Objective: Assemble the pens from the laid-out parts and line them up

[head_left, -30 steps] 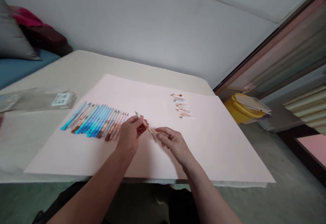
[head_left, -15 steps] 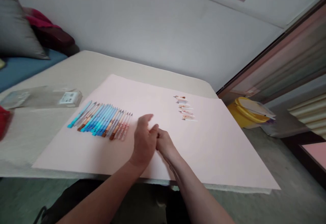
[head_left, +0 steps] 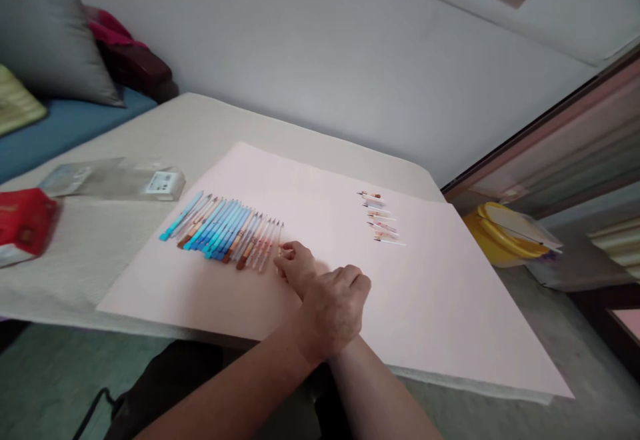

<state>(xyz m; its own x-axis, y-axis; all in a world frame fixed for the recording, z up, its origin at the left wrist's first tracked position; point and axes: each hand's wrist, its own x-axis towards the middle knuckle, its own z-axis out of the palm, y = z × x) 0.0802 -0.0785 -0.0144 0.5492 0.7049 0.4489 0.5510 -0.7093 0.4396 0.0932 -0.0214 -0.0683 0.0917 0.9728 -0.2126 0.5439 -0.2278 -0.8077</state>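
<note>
My forearms cross, left over right. My left hand point(head_left: 336, 303) is closed, its fingers curled over near my right wrist; whether anything is inside it is hidden. Reaching out from beneath it, my right hand point(head_left: 296, 268) has its fingers pinched at the right end of a row of pens point(head_left: 225, 230). What the fingertips hold, if anything, is too small to make out. The pens lie side by side with tips pointing away, light blue at the left, then brown, grey and pinkish. A smaller column of thin pen refills or pens point(head_left: 383, 220) lies farther right.
A large pale pink sheet point(head_left: 450, 307) covers much of the table point(head_left: 300, 130). To the left lie a clear plastic package point(head_left: 117, 183) and a red box point(head_left: 25, 223). A yellow bucket point(head_left: 505, 237) stands on the floor at right; cushions point(head_left: 55, 40) are at far left.
My hands were together right of the pen row. Now my right hand has moved left to the row's end, while my left hand has shifted right across it. The view has turned slightly left.
</note>
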